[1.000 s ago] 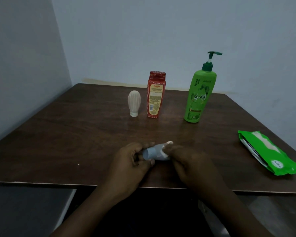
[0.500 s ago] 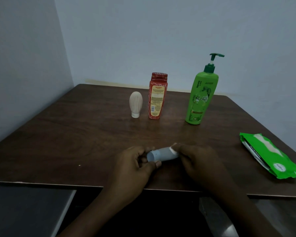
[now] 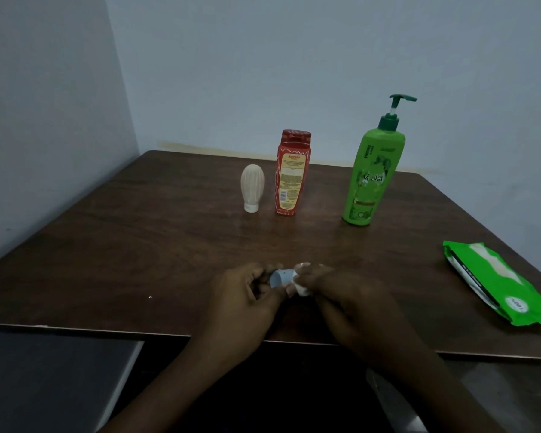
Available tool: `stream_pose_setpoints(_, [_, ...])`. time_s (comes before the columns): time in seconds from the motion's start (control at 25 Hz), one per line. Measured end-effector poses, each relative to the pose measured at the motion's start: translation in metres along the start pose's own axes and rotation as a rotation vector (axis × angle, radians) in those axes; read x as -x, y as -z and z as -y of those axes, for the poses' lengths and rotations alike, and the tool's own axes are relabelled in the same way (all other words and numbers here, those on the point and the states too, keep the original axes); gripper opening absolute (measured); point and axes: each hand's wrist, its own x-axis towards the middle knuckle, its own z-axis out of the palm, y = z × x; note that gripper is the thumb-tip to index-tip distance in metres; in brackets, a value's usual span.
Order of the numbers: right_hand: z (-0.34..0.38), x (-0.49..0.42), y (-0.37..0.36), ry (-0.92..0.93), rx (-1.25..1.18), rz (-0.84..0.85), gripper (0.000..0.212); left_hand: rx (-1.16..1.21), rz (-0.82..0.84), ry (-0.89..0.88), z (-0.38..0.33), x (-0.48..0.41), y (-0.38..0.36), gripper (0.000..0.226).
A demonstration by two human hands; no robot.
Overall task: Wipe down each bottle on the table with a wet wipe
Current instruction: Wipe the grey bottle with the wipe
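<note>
Green bottle (image 3: 372,179) on table (image 3: 138,245), pale wall (image 3: 263,73)

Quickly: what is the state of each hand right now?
Left hand: closed, gripping the small pale blue bottle.
Right hand: closed, pinching the white wet wipe against that bottle.

dark wood-grain table (image 3: 138,245), smooth, with a faint dull sheen near the middle. looks like glossy green plastic on the pump bottle (image 3: 372,182). red bottle (image 3: 289,179) plastic too, fairly shiny. cream bottle (image 3: 252,185) ribbed all along the body, more matt than the others. small pale blue bottle (image 3: 281,277) smooth matt plastic. wet wipe (image 3: 302,289) soft white cloth-like stuff. wipes pack (image 3: 494,276) crinkly glossy green film. flat matt paint on the walls (image 3: 263,57).
</note>
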Motion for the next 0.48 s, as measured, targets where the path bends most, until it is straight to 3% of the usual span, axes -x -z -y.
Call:
stream_pose_setpoints(0.12, [-0.029, -0.006, 0.013, -0.199, 0.059, -0.055, 0.029, -0.048, -0.002, -0.015, 0.001, 0.002, 0.000, 0.022])
stream_pose_setpoints(0.32, [0.000, -0.002, -0.001, -0.029, -0.099, -0.015, 0.028, -0.010, 0.056, -0.053, 0.003, -0.002, 0.003, 0.030])
stream_pose_setpoints(0.48, [-0.022, -0.008, 0.008, -0.143, 0.060, -0.049, 0.027, 0.093, 0.122, -0.007, 0.001, -0.001, 0.006, 0.030])
